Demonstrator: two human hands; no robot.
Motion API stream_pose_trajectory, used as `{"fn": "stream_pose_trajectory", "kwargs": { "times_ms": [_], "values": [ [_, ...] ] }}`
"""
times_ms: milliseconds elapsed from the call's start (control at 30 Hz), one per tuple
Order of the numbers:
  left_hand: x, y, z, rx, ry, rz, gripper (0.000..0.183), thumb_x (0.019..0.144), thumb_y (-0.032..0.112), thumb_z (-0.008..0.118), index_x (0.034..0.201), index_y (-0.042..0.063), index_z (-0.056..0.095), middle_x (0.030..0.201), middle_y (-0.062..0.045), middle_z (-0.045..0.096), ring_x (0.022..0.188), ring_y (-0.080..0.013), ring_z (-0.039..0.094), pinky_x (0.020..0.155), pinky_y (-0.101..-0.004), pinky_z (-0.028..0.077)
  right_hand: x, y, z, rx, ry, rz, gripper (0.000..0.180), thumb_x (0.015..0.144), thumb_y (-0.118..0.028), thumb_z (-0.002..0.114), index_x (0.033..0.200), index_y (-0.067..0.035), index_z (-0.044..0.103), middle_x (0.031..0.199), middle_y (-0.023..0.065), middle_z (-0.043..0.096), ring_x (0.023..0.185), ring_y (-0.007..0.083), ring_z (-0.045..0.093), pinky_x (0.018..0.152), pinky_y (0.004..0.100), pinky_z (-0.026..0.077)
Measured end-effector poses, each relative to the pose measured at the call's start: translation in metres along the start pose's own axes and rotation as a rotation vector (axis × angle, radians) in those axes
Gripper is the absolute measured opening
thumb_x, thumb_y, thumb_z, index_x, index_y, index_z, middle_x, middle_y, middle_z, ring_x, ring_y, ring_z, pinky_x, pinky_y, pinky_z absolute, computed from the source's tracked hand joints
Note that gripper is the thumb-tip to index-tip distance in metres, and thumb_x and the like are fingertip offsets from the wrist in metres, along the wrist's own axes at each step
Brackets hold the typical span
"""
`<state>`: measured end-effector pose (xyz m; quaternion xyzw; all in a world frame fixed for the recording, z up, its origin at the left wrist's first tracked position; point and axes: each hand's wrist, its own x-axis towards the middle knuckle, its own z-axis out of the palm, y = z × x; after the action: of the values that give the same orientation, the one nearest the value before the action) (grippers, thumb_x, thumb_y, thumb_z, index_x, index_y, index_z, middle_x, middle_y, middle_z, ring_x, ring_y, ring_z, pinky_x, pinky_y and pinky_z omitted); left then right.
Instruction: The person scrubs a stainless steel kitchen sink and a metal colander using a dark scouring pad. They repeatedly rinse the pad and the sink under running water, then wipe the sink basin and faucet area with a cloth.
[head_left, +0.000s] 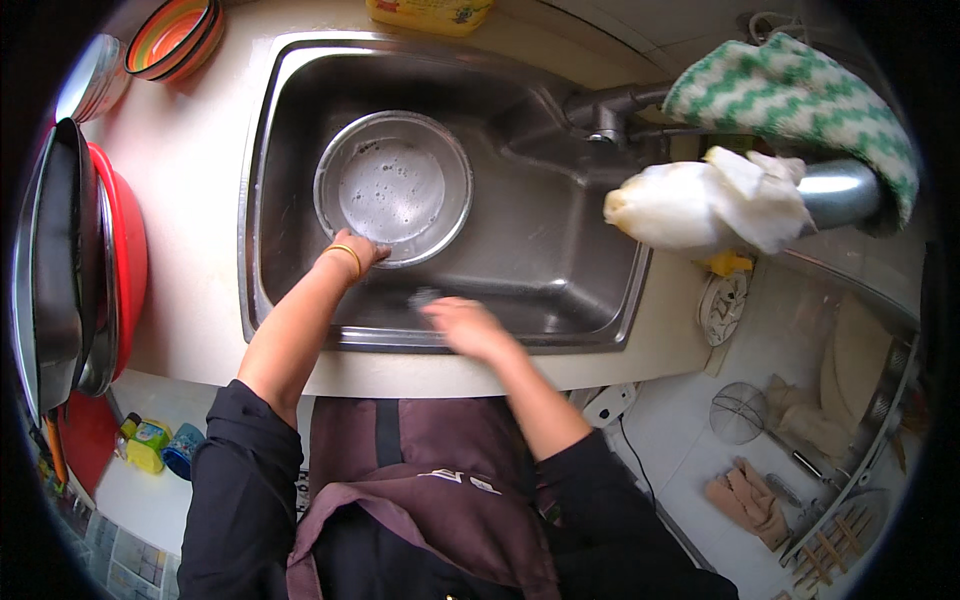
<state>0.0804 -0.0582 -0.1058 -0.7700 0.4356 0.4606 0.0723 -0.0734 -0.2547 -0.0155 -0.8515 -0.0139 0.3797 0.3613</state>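
A round metal basin (454, 196) stands in the left half of the stainless steel sink (525, 247). It holds cloudy liquid with small bubbles (394, 187). My left hand (358, 253), a yellow bangle at its wrist, grips the basin's near rim. Near the sink's front wall, my right hand (469, 324) is blurred. Between its fingertips is a small grey thing (425, 298), perhaps a steel wool scrubber; the blur hides its exact form.
A metal pipe (836, 193) wrapped in white cloth (675, 202) juts over the sink's right side. Behind it hangs a green and white towel (780, 94). Pans (56, 262) and a red basin (124, 247) stand at left. Orange bowls (169, 41) sit far left, a yellow container (431, 13) behind.
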Motion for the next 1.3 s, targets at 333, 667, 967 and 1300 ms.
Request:
{"fn": "stream_pose_trajectory", "kwargs": {
  "times_ms": [333, 667, 967, 1300],
  "values": [
    [-0.010, 0.067, -0.028, -0.093, 0.143, 0.034, 0.029, 0.087, 0.021, 0.041, 0.109, 0.023, 0.059, 0.109, -0.006, 0.062, 0.104, -0.0204, 0.058, 0.093, -0.0408, 0.036, -0.011, -0.013, -0.002, 0.487, 0.436, 0.079, 0.025, 0.078, -0.012, 0.061, 0.103, -0.008, 0.062, 0.102, 0.0115, 0.062, 0.090, 0.0257, 0.058, 0.083, 0.0334, 0.044],
    [0.042, 0.146, -0.035, -0.116, 0.027, 0.136, 0.032, 0.086, 0.022, 0.043, 0.115, 0.025, 0.057, 0.112, -0.005, 0.061, 0.106, -0.0216, 0.056, 0.093, -0.0430, 0.034, -0.021, 0.039, -0.062, 0.731, 0.672, 0.104, 0.039, 0.076, -0.004, 0.065, 0.113, -0.001, 0.055, 0.107, 0.0081, 0.058, 0.100, 0.0150, 0.052, 0.089, 0.0278, 0.040],
    [0.068, 0.174, -0.020, -0.104, 0.218, 0.213, 0.025, 0.083, 0.020, 0.048, 0.099, 0.016, 0.065, 0.105, -0.008, 0.063, 0.099, -0.0241, 0.060, 0.089, -0.0377, 0.042, 0.071, 0.084, -0.100, -0.184, 0.369, 0.244, 0.050, 0.068, -0.011, 0.068, 0.115, -0.013, 0.052, 0.122, 0.0146, 0.045, 0.116, 0.0320, 0.040, 0.093, 0.0465, 0.038],
    [-0.036, 0.059, -0.042, -0.184, 0.440, -0.133, 0.021, 0.081, 0.014, 0.050, 0.096, 0.016, 0.064, 0.097, -0.008, 0.061, 0.095, -0.0248, 0.059, 0.081, -0.0368, 0.047, 0.116, 0.208, -0.074, 0.417, 0.438, 0.443, 0.033, 0.069, -0.013, 0.068, 0.098, -0.006, 0.053, 0.102, 0.0099, 0.053, 0.096, 0.0215, 0.050, 0.084, 0.0330, 0.041]
  ]
}}
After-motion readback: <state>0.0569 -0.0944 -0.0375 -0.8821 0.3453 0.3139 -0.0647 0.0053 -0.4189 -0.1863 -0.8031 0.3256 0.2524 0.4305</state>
